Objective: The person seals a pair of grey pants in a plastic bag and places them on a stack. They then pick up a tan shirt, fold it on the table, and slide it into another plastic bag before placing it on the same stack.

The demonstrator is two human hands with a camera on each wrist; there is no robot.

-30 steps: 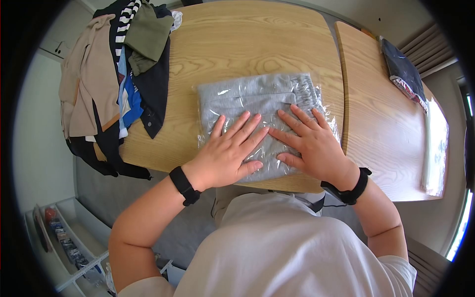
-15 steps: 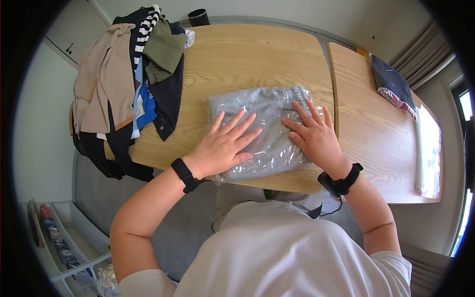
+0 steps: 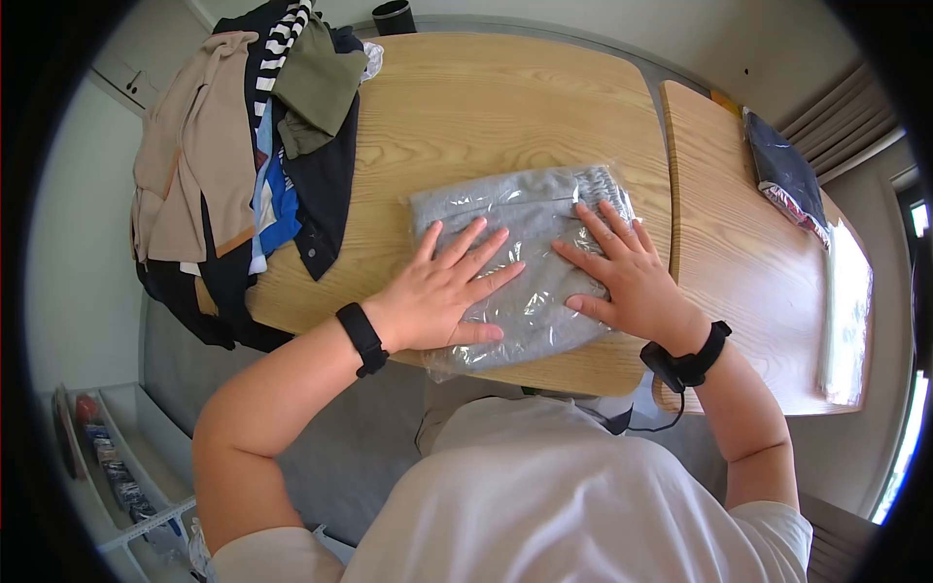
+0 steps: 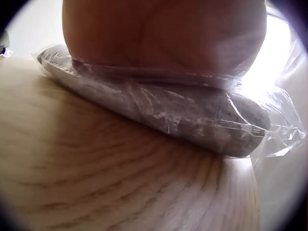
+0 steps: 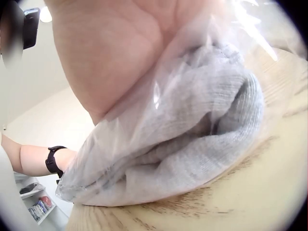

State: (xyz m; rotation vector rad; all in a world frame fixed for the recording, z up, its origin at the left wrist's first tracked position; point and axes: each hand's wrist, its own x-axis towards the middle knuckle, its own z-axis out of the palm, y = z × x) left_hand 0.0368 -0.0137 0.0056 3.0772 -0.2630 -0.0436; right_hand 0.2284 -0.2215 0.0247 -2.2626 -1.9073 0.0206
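Observation:
A folded light-grey garment with a gathered elastic edge lies flat inside a clear plastic bag at the table's front. On the left part of the bag rests my left hand, fingers straight and spread. My right hand lies likewise on its right part, near the gathered edge. In the left wrist view, the palm presses down on the bagged grey garment, and loose plastic sticks out at the right. The right wrist view shows soft, rounded folds of the garment under the film, below the palm.
Piled clothes cover the table's left side, some hanging over its edge. A second table at the right bears a dark bagged garment and a stack of clear bags. A black bin stands behind; shelving is lower left.
My hands have moved apart; earlier their index fingertips nearly met. The bagged garment has turned slightly, its near left corner now at the table's front edge. The head view has shifted a little.

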